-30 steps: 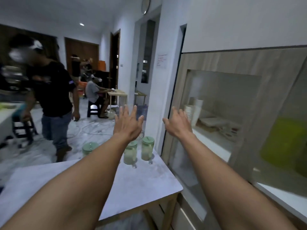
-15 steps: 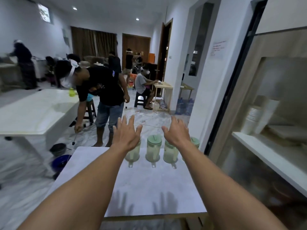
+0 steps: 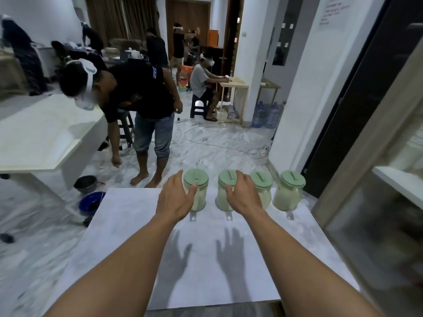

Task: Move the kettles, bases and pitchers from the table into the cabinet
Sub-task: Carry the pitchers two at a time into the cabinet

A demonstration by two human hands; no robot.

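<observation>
Four translucent green-lidded pitchers (image 3: 288,193) on white table (image 3: 119,236), possibly empty; left hand (image 3: 176,200), right hand (image 3: 243,197) spread wide, gripping nothing.

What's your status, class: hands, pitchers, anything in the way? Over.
Left hand open at leftmost pitcher, right hand open at second pitcher; no grip yet. Third pitcher, rightmost pitcher alongside on table. Nothing in the way.

1. I count four pitchers (image 3: 200,200) (image 3: 220,200) (image 3: 261,178) (image 3: 288,193), all green-lidded, in a row on one worktop (image 3: 297,248).
2. I see two hands: the left hand (image 3: 175,200) and the right hand (image 3: 243,197).
3. Two blue water bottles (image 3: 258,115) (image 3: 273,114) stand by the far wall.
4. Two bowls (image 3: 85,184) (image 3: 91,202) sit on the floor.
</observation>
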